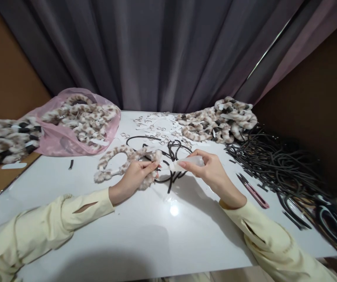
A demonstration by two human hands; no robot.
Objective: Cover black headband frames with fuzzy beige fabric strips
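Observation:
My left hand (136, 176) pinches the end of a spotted plush strap (115, 154), white with brown patches, whose looped length lies on the table to the left. In my right hand (212, 172) is a small translucent white squeeze bottle (196, 160). It is tilted sideways, its nozzle pointing left at the plush end. Whether the nozzle touches the strap I cannot tell. Black cords (171, 186) lie loosely coiled just behind and between my hands.
Plush loops fill a pink plastic bag (114, 129); another plush pile (227, 121) sits back right. Metal rings and clasps (156, 127) are scattered at the back. To the right lie a heap of black cords (274, 160), a pink cutter (253, 192) and scissors (333, 225).

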